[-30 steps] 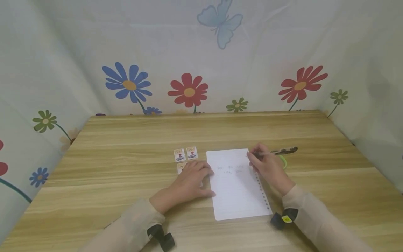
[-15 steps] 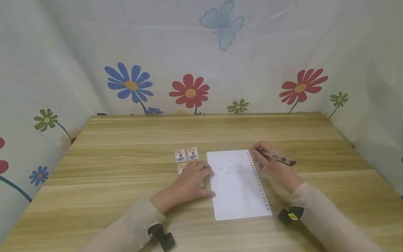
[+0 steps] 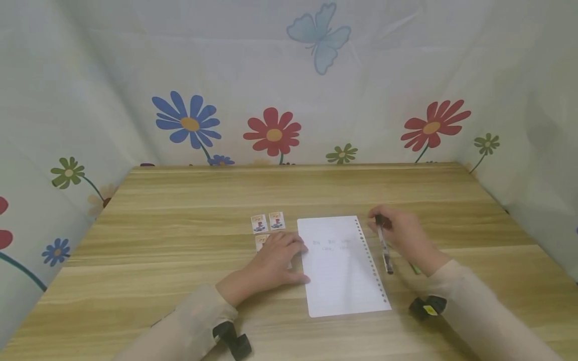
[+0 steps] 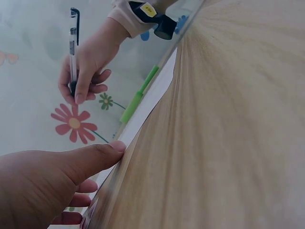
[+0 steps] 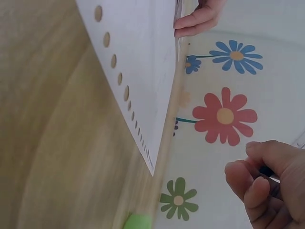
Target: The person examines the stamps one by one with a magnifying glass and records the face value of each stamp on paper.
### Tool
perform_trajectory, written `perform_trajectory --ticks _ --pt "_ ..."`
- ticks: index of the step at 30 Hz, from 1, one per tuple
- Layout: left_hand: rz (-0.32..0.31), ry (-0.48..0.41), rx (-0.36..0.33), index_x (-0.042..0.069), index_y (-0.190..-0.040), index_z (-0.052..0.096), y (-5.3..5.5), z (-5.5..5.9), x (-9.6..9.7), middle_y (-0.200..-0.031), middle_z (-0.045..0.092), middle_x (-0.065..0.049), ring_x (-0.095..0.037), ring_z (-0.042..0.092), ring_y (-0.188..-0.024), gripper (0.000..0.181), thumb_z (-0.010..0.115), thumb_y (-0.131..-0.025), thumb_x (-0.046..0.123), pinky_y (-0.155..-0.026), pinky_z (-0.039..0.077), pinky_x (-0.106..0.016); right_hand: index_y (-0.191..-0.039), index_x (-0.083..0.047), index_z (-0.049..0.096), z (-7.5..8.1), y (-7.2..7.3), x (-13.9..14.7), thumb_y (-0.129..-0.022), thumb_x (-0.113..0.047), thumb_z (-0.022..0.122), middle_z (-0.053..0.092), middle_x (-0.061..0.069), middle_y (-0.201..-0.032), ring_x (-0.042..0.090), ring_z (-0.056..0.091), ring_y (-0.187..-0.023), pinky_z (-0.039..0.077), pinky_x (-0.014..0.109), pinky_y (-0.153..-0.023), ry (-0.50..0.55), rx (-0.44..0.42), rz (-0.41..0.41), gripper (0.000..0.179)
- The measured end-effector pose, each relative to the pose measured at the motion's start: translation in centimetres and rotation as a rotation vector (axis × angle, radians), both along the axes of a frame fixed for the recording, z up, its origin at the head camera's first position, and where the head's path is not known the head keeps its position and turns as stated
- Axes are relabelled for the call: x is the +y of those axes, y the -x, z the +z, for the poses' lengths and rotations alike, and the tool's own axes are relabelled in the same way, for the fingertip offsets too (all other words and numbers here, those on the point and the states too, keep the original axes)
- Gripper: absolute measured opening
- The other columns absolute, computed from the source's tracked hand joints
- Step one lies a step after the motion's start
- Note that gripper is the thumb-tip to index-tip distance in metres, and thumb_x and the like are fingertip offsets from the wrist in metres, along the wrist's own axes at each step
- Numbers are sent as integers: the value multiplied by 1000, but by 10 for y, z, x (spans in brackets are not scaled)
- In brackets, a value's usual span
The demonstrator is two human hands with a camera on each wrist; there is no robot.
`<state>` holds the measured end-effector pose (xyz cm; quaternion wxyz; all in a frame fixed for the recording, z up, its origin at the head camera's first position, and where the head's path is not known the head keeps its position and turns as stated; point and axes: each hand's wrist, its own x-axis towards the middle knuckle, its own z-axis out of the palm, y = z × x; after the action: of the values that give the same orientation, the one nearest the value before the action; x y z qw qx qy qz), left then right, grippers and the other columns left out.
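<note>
My right hand holds a clear-barrelled pen just right of the paper, above the table. The left wrist view shows this pen upright, its dark lower end between thumb and fingers. A white sheet of lined, hole-punched paper lies flat, with several small handwritten marks near its upper middle. My left hand rests at its left edge, thumb and fingertips on the border. Small picture stickers or cards lie beyond that hand, which partly covers one.
A bright green slim object with a narrow neck lies right of the paper, mostly behind my right hand in the head view. The wooden table meets a flower-printed cloth backdrop behind and at both sides.
My right hand has drawn back from the paper's upper right to the right. The pen has swung from pointing right to pointing down towards me. My left hand stays put.
</note>
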<state>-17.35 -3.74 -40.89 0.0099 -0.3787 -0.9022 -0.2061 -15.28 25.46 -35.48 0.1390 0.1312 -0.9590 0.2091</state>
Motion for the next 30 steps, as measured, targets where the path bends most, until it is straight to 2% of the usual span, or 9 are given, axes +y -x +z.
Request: perform_trajectory --ticks 4,11,21,30 --pt "3 2 0 7 -116 64 0 1 0 -125 59 -7 -27 48 -125 61 78 -73 48 -114 31 -48 -109 -4 64 6 -1 3 -86 -10 69 70 11 -93 20 60 -77 55 34 -68 10 -74 -23 23" --pt "11 6 -5 8 -117 64 0 0 0 -125 59 -7 -27 48 -125 61 78 -73 48 -114 31 -47 -111 -5 61 14 -3 11 -86 -9 69 68 7 -86 15 57 -68 50 21 -49 48 -155 -2 26" --pt "19 20 -2 9 -117 64 0 -1 0 -126 59 -6 -27 47 -125 60 77 -73 49 -114 31 -46 -113 -2 59 21 -2 23 -83 1 66 69 9 -88 15 61 -71 52 19 -53 60 -180 51 31" --pt "18 27 1 9 -118 64 -1 1 0 -126 59 -6 -26 47 -125 61 77 -74 49 -114 31 -46 -116 -1 59 27 -6 27 -87 0 53 68 13 -93 21 63 -75 52 22 -54 92 -215 41 29"
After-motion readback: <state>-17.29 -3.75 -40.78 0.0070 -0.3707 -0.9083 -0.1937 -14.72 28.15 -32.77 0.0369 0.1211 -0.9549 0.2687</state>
